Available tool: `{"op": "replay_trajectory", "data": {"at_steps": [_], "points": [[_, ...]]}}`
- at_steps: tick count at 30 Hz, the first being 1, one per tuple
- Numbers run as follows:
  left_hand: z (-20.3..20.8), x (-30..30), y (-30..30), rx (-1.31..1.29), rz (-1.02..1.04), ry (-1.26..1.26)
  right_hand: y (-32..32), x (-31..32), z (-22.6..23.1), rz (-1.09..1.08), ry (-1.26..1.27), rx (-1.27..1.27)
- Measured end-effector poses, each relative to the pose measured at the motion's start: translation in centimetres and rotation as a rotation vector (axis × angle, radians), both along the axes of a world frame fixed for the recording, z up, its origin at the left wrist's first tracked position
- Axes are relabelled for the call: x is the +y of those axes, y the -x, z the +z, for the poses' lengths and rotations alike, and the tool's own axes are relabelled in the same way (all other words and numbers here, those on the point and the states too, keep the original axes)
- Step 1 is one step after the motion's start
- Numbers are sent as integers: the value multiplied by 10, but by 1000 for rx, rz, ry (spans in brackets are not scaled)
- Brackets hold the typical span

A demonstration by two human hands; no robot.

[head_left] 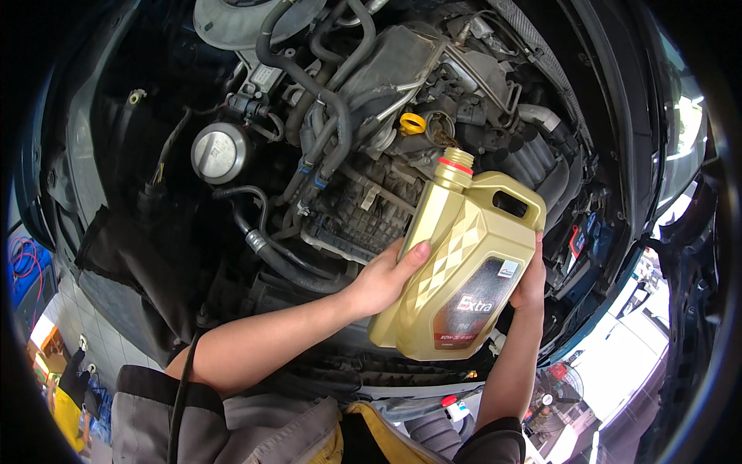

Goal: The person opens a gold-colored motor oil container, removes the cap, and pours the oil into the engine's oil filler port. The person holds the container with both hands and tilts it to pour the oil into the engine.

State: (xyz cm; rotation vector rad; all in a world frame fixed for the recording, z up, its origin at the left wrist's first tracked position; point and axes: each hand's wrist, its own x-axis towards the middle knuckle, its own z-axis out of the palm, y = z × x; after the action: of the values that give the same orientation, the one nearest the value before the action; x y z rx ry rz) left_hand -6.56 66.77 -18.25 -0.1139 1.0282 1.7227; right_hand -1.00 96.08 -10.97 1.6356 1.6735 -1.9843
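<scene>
Both hands support a gold plastic engine oil jug (456, 263) over the front of the engine bay. My left hand (386, 278) is closed against its left side, the thumb lying across the front. My right hand (531, 280) wraps the right side below the built-in handle; most of its fingers are hidden behind the jug. The uncapped neck with a red ring (456, 164) points toward the engine's round filler opening (440, 126). Whether oil is flowing from it, I cannot tell. Just left of the opening is a yellow dipstick loop (412, 124).
Black hoses (336, 127) cross the engine (363, 205) on the left. A round silver cap (219, 153) sits farther left. A dark cable (184, 394) hangs beside my left arm. At lower left is a person in yellow and black (69, 402); a fan (550, 398) stands lower right.
</scene>
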Motion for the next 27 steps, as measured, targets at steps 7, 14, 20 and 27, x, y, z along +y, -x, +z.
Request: {"op": "replay_trajectory", "data": {"at_steps": [7, 14, 20, 27], "points": [[1, -1, 0, 11, -9, 9, 1, -2, 2, 6, 12, -13], [-2, 0, -2, 17, -9, 23, 0, 0, 0, 0, -26, -37], [-1, -1, -2, -9, -23, 23, 1, -1, 1, 10, -36, -33], [-1, 1, -2, 6, -7, 17, 2, -1, 3, 6, -3, -29]]}}
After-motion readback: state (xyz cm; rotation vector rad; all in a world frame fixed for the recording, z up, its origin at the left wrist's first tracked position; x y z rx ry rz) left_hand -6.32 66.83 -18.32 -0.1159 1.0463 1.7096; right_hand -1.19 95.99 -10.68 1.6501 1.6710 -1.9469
